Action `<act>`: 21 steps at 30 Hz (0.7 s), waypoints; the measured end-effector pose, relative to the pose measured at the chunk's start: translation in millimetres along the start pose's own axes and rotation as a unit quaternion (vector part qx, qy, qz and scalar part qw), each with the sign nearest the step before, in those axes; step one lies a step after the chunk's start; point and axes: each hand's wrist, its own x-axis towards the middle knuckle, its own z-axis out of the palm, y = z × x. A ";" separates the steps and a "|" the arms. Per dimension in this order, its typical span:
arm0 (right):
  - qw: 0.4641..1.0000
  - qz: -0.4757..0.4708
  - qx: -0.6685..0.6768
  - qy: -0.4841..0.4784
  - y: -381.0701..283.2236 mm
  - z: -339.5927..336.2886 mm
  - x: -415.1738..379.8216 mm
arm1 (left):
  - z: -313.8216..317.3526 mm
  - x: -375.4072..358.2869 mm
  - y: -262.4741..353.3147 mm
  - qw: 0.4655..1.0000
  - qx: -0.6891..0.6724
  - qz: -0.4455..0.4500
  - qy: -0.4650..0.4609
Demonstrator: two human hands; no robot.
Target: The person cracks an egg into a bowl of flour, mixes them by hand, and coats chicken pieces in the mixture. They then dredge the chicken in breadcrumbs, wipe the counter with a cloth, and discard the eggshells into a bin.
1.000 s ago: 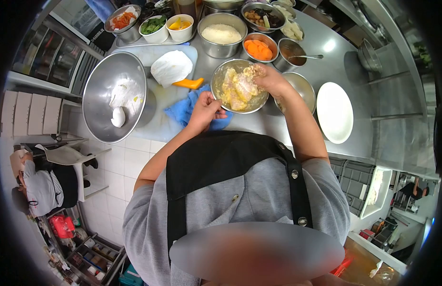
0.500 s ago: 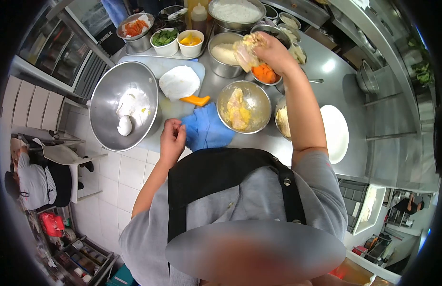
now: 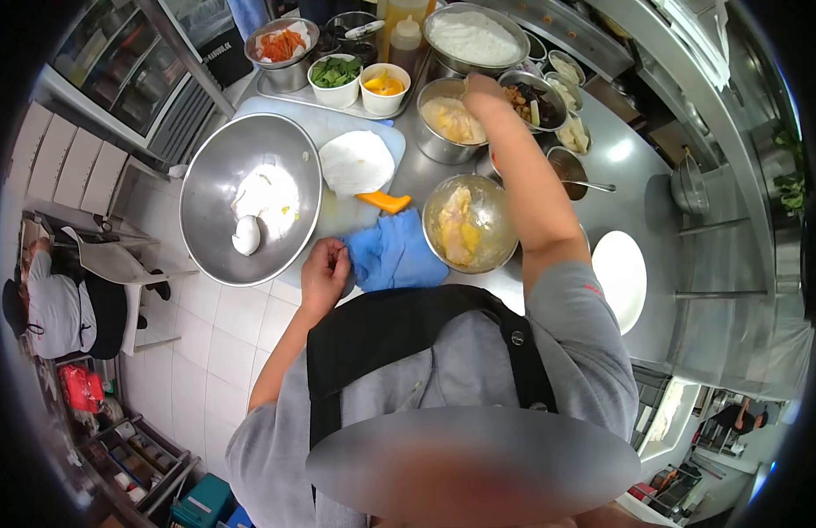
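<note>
My right hand (image 3: 485,95) is over the far right rim of a metal pot (image 3: 449,157) of pale crumbs. Its fingers are mostly hidden. A yellowish, wet-looking piece of raw chicken (image 3: 461,125) lies on the crumbs beside the hand. Closer to me, a metal bowl (image 3: 496,251) contains another egg-coated chicken piece (image 3: 458,227). My left hand (image 3: 325,269) hangs with curled fingers at the left edge of a folded blue cloth (image 3: 392,251); I see nothing in it.
At left stands a big steel bowl (image 3: 201,211) with white flour and an egg-shaped white piece. An orange-handled tool (image 3: 386,201) rests by a white round sheet (image 3: 355,162). Tubs of greens (image 3: 335,72) and yellow pieces (image 3: 384,84) stand behind. A white oval plate (image 3: 621,282) lies right.
My right hand has lowered from above the containers to the crumb pot, and the chicken it held now lies in the crumbs. My left hand stays by the cloth. The view has shifted slightly.
</note>
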 end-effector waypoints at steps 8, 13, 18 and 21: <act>0.985 -0.024 -0.115 -0.126 -19.0 34.6 -17.9 | 2.2 1.8 -5.0 0.999 0.033 0.008 -0.003; 0.987 0.004 -0.101 -0.127 -12.1 56.8 3.0 | 2.1 -0.7 -6.0 1.000 0.020 0.007 0.001; 0.990 -0.033 -0.042 -0.129 -7.1 34.2 -1.1 | 1.6 -0.3 -6.0 1.000 0.024 0.016 0.003; 0.957 -0.024 0.205 -0.205 13.9 22.6 11.7 | 2.5 -1.0 -6.9 1.000 0.020 0.017 0.006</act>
